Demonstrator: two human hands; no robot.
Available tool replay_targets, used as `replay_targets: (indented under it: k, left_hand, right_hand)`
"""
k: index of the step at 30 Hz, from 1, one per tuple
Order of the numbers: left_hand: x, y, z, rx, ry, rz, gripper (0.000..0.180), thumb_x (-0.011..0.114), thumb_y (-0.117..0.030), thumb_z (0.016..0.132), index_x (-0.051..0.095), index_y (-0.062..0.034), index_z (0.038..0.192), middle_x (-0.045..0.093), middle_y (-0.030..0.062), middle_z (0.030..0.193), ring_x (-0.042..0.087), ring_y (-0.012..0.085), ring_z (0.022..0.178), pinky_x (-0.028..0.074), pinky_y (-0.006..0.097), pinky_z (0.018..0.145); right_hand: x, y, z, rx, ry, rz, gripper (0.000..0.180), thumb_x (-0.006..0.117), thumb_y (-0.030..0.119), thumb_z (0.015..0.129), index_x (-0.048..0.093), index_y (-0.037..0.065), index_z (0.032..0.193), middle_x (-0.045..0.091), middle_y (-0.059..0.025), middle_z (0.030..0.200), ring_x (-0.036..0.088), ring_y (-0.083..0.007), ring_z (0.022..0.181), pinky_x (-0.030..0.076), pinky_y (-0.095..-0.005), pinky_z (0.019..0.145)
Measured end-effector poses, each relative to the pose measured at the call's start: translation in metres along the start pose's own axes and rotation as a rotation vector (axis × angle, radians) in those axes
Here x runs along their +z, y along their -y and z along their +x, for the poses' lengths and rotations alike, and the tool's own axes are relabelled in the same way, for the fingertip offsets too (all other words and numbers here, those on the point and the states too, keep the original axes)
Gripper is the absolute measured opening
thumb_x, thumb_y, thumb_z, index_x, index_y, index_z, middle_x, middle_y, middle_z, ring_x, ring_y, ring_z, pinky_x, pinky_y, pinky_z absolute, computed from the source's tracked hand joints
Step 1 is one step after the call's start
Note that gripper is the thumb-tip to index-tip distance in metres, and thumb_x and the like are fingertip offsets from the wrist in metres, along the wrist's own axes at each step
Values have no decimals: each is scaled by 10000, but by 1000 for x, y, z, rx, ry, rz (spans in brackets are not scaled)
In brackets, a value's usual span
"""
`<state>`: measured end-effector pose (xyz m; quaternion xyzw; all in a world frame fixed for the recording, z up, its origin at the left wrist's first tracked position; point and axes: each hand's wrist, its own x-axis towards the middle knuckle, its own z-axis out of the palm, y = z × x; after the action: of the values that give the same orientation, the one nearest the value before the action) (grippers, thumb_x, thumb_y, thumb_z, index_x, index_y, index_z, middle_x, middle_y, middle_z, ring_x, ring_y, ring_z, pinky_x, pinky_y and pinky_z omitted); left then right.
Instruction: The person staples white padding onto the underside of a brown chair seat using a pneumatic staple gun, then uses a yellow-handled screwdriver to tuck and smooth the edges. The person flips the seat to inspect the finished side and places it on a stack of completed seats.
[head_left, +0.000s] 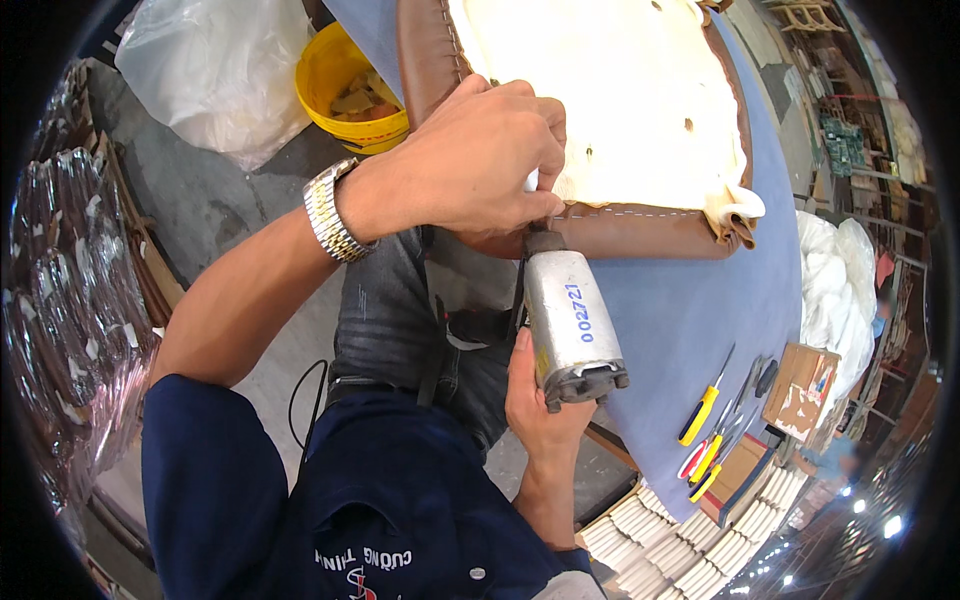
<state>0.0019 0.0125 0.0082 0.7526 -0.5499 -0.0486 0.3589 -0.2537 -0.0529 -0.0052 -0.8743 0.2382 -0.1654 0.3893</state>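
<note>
An upholstered cushion panel (640,100) lies on the blue-covered table, cream cloth facing up and brown leather (640,232) wrapped round its edges. Light stitches run along the near leather edge, and the right corner is bunched. My left hand (490,150), with a metal watch on the wrist, bends over the near left corner. Its fingers are curled and pinch the cover there; the fingertips are partly hidden. My right hand (545,405) grips a silver pneumatic staple gun (575,310) from below. The gun's nose meets the near edge of the panel, close beside my left thumb.
Yellow-handled screwdrivers (700,415) and other hand tools lie on the blue table cover (660,330) to the right. Past them sits a cardboard box (800,390). A yellow bucket (320,75) of scraps and a plastic bag (215,70) stand at left, near wrapped brown pieces (75,330).
</note>
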Motion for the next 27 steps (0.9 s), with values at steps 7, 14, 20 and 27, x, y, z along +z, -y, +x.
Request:
replay_targets:
  k: [7,14,20,27]
  left_hand:
    - [2,2,-4,57,-2,12,238,828,-236,790,673,-87,688,684,29,998,600,230,1005,415,399,869]
    - [-2,13,2,111,-13,8,213,784,-214,791,670,-65,689,691,40,969,616,250,961,457,419,855]
    - [-2,9,4,88,-7,42,205,795,-233,780,687,-81,695,703,38,989,615,236,1003,424,402,861]
    - [0,4,-1,56,4,-9,182,805,-226,771,707,-87,708,688,31,980,605,228,1007,412,399,870]
  right_hand:
    - [-5,6,10,-115,23,-74,288,659,-45,971,597,-64,1251,719,-138,1069,653,-117,731,543,-282,636]
    - [-14,-8,13,-119,64,39,322,654,-36,976,571,-73,1286,735,-135,1088,608,-98,677,499,-259,569]
    - [-21,-16,7,-99,8,26,406,639,-40,982,506,-69,1365,717,-172,1191,618,-100,735,515,-259,560]
    - [-14,1,18,121,-32,162,242,780,74,879,724,2,1103,738,-188,1073,692,-415,995,530,-469,878]
